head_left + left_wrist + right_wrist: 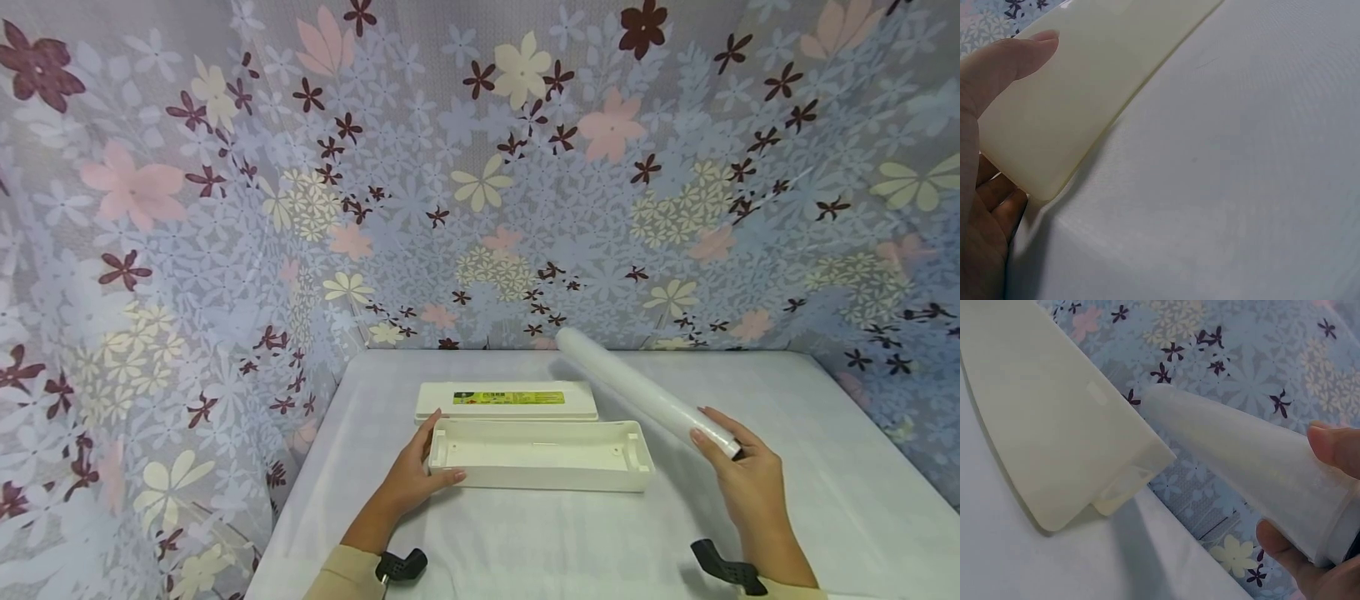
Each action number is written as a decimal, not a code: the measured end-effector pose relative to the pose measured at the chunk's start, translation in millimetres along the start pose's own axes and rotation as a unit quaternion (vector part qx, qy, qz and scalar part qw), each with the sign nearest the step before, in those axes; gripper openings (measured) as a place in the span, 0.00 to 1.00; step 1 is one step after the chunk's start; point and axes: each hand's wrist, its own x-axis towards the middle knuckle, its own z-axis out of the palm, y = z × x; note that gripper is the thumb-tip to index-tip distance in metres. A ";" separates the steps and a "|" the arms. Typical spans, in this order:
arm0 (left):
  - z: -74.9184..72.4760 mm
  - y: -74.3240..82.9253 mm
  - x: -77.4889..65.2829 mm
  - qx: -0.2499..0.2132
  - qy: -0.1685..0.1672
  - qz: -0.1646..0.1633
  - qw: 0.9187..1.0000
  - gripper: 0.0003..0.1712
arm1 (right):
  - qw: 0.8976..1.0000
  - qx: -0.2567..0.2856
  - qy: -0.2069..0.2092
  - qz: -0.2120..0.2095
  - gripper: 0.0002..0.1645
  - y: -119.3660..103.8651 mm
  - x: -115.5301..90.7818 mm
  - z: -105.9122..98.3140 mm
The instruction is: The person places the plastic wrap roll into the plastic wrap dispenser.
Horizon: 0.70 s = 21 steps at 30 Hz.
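A long white box [536, 477] stands open-topped on the table, its inside facing up. My left hand [411, 473] grips its left end, thumb along the front wall and fingers around the far side. In the left wrist view the thumb [1029, 56] lies on the box's outer wall [1079, 100]. My right hand [750, 471] holds the near end of a roll of clear plastic wrap [637, 386], which slants up and away to the left, right of the box. In the right wrist view the wrap roll [1241, 456] sits between thumb and fingers.
Behind the box lies its long white lid [435, 402] with a yellow-green label [510, 398]. A pale cloth covers the table [525, 550]. Flowered curtains [480, 208] hang along the back and both sides.
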 end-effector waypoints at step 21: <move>0.2 -2.7 0.5 0.014 -0.001 0.001 1.000 0.68 | 1.000 0.011 -0.007 -0.024 0.30 -9.2 -6.9 5.0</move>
